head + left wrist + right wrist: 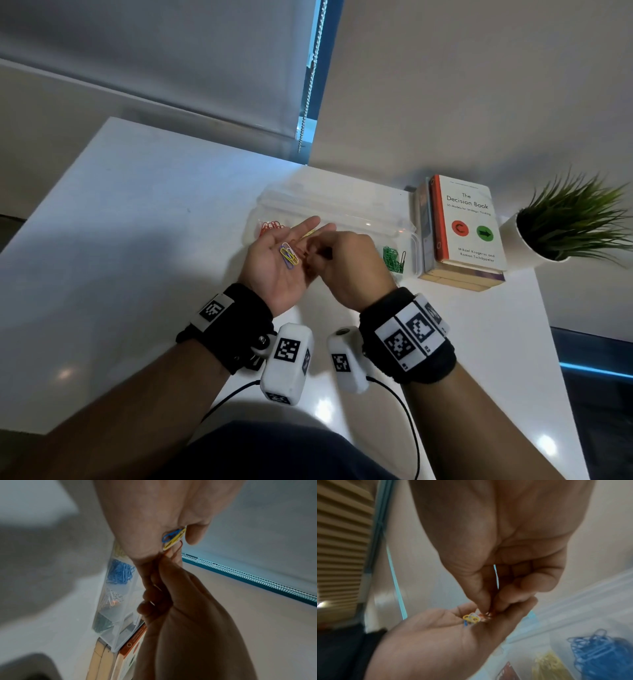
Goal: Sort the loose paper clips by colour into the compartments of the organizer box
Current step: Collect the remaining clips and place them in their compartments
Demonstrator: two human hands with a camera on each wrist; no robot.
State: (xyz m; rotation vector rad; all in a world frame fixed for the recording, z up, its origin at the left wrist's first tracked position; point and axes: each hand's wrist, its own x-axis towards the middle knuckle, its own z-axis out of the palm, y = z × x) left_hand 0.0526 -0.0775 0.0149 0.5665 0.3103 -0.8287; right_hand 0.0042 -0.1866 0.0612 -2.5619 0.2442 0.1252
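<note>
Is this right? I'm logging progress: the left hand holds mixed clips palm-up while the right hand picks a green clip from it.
Not green. The head view shows the right hand pinching a red clip from the mixed clips on the left hand's upturned palm.

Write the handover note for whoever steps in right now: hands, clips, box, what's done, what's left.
Left hand: palm up, fingers relaxed, carrying a few mixed paper clips (yellow, blue, white).
Right hand: fingertips pinching what looks like a red clip out of that palm.
Organizer box: open on the desk behind the hands; red clips, yellow, blue clips and green clips already in separate compartments.
Left: drop the pinched clip with its colour, then sort the palm's remainder.
</note>
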